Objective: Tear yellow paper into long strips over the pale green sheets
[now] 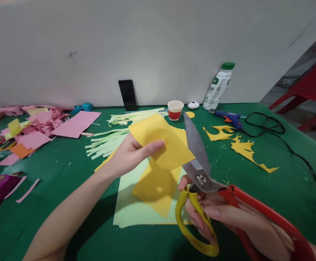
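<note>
My left hand (136,152) pinches a piece of yellow paper (171,148), thumb on top, held above the table. My right hand (214,214) grips large scissors (201,174) with one yellow and one red handle. The scissors' blades are parted and point up and away, close to the right edge of the yellow paper; whether they touch it I cannot tell. Beneath my hands lies another yellow paper piece (158,188) on pale green sheets (125,203). Behind my left hand are pale green paper strips cut into fringe (110,139).
Jagged yellow scraps (245,148) and a blue glue gun (230,117) with a black cord lie right. At the back stand a phone (127,95), a paper cup (175,110) and a leaning bottle (217,88). Pink paper (76,124) and a purple object (0,190) are left.
</note>
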Motion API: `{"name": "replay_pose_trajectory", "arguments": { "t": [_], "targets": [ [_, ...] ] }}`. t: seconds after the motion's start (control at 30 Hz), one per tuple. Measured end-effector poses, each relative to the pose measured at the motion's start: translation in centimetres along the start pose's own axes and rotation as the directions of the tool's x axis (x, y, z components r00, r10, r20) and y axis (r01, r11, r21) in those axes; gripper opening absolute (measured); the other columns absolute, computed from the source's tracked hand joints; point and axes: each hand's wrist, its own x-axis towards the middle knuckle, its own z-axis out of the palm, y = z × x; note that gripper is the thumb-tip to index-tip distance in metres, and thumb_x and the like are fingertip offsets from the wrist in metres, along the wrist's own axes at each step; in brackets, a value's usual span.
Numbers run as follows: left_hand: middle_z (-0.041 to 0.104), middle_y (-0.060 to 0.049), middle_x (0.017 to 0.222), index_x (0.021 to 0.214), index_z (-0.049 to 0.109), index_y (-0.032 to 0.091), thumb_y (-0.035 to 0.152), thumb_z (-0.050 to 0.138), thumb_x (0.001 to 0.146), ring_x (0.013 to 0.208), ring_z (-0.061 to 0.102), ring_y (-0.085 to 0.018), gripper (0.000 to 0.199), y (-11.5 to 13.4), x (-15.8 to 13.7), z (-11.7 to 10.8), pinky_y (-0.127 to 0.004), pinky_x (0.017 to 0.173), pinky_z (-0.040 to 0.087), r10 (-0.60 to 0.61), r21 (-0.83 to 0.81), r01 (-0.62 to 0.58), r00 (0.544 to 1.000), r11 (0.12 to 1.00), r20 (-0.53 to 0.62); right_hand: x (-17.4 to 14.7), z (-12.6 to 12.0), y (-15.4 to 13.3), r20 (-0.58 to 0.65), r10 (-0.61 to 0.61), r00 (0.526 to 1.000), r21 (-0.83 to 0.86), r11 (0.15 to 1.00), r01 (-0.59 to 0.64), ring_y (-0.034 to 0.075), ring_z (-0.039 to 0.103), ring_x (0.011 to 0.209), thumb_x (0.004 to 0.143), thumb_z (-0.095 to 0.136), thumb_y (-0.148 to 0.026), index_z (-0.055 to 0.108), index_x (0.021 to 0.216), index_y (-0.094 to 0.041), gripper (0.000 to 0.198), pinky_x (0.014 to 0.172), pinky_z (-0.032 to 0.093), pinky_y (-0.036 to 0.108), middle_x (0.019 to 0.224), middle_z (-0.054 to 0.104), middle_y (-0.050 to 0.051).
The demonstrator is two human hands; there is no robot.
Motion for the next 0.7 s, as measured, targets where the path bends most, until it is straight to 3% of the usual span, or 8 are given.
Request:
{"name": "replay_pose_trajectory", "arguments": {
  "t": [0.13, 0.3, 0.53, 0.7],
  "targets": [
    [0.066, -0.003, 0.076, 0.076, 0.065, 0.018, 0.038, 0.057, 0.078, 0.067, 0.062, -0.013, 0.022, -0.1, -0.1, -0.1, -0.019, 0.058, 0.051, 0.060, 0.008, -0.060, 0.998, 0.998, 0.003, -0.5, 0.3, 0.4, -0.001, 0.053, 0.999, 0.103, 0.993, -0.052, 0.012, 0.040, 0.052, 0.079, 0.041, -0.046, 0.042, 0.094, -0.023, 0.028, 0.045, 0.037, 0.024, 0.061, 0.042, -0.001],
    [0.066, -0.002, 0.078, 0.077, 0.066, 0.020, 0.035, 0.057, 0.078, 0.070, 0.062, -0.013, 0.017, -0.2, -0.2, 0.0, -0.019, 0.059, 0.053, 0.063, -0.051, -0.062, 0.998, 0.997, 0.020, -0.7, 0.4, 0.7, -0.046, 0.074, 0.996, 0.083, 0.994, -0.070, 0.009, 0.034, 0.046, 0.080, 0.041, -0.047, 0.040, 0.104, -0.019, 0.036, 0.045, 0.031, 0.023, 0.057, 0.040, -0.004],
    [0.068, -0.001, 0.074, 0.072, 0.067, 0.021, 0.031, 0.060, 0.077, 0.065, 0.063, -0.011, 0.014, -0.3, 0.1, -0.4, -0.016, 0.055, 0.051, 0.077, -0.075, -0.076, 0.997, 0.994, 0.010, -1.0, 0.3, 1.1, -0.075, 0.090, 0.993, 0.070, 0.994, -0.085, 0.007, 0.026, 0.037, 0.082, 0.039, -0.045, 0.042, 0.097, -0.022, 0.027, 0.040, 0.025, 0.021, 0.047, 0.036, -0.008],
    [0.068, 0.001, 0.076, 0.073, 0.068, 0.023, 0.030, 0.060, 0.077, 0.067, 0.063, -0.010, 0.012, -0.5, 0.2, -0.7, -0.015, 0.057, 0.051, 0.075, -0.056, -0.074, 0.997, 0.996, 0.009, -0.8, 0.1, 0.1, -0.033, 0.121, 0.992, 0.044, 0.992, -0.119, 0.011, 0.036, 0.047, 0.077, 0.042, -0.045, 0.043, 0.097, -0.024, 0.029, 0.048, 0.032, 0.023, 0.054, 0.040, -0.005]
  ]
}}
